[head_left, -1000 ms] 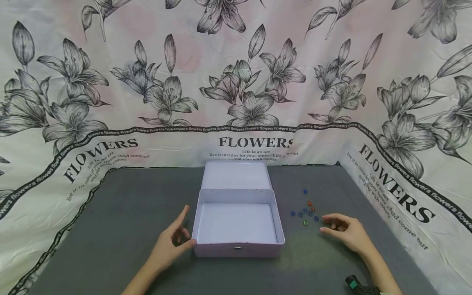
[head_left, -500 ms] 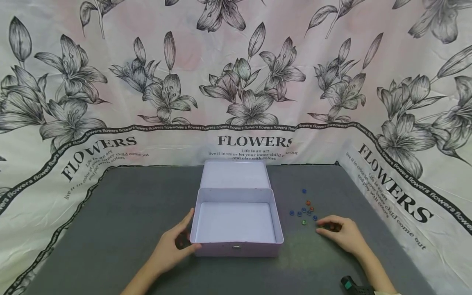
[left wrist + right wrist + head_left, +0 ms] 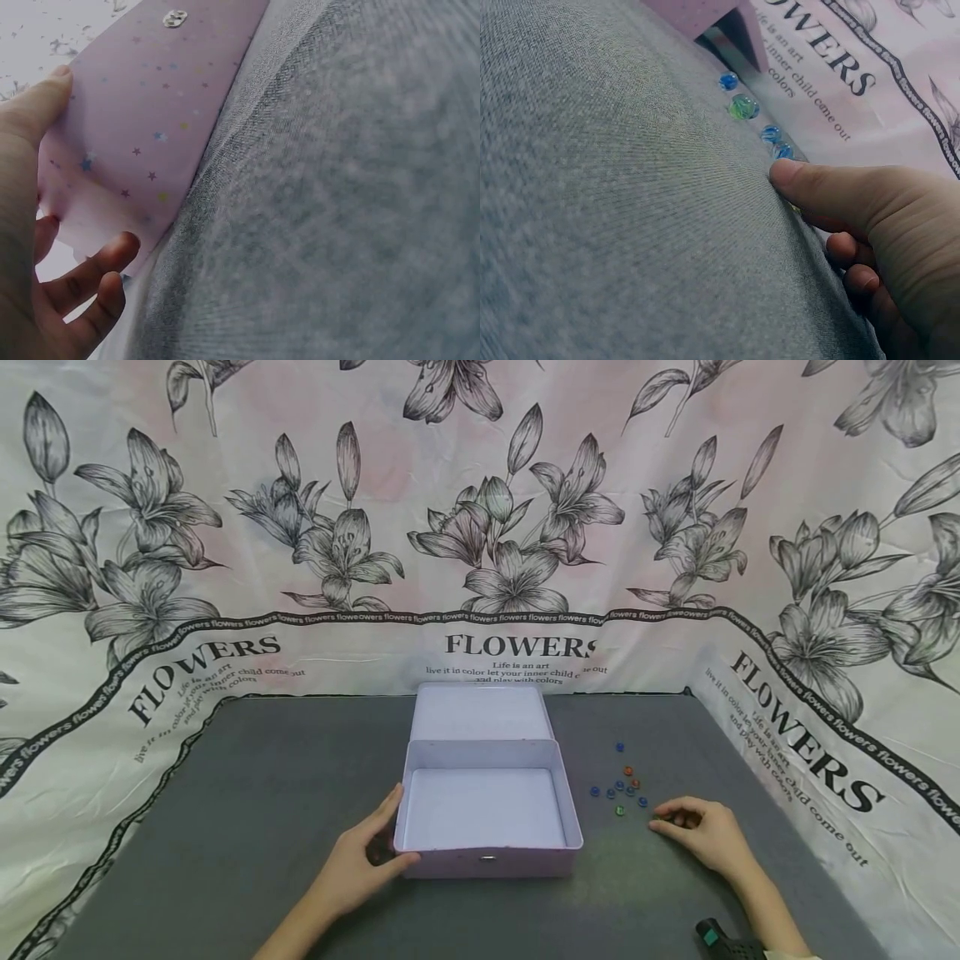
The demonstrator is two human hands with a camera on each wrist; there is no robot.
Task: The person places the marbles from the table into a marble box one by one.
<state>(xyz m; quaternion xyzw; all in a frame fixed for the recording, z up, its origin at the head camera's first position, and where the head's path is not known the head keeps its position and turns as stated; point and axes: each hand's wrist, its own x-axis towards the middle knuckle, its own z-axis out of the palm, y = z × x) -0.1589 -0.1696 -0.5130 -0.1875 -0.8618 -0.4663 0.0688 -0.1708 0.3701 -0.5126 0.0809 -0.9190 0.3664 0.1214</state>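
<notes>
A lilac tin box [image 3: 487, 862] stands with its lid folded back and its bare white inside showing. My left hand [image 3: 360, 864] grips its front left corner, thumb on the front wall and fingers along the side. Small stars are printed on the box wall [image 3: 150, 120]. Several glass marbles lie to its right, blue [image 3: 595, 792], orange [image 3: 628, 771] and green [image 3: 619, 811]. Just right of them my right hand [image 3: 705, 835] rests low at the table, thumb and index tips together. A yellow-green marble sliver [image 3: 796, 209] peeks out under the thumb, mostly hidden.
A grey cloth covers the table [image 3: 292, 777]. White flower-printed fabric [image 3: 517, 647] hangs behind and on both sides. A black device [image 3: 723, 939] sits by the right forearm at the front edge.
The left hand has closed in on the box corner and the box has shifted slightly right. The right hand's thumb and index finger have come together beside the marbles.
</notes>
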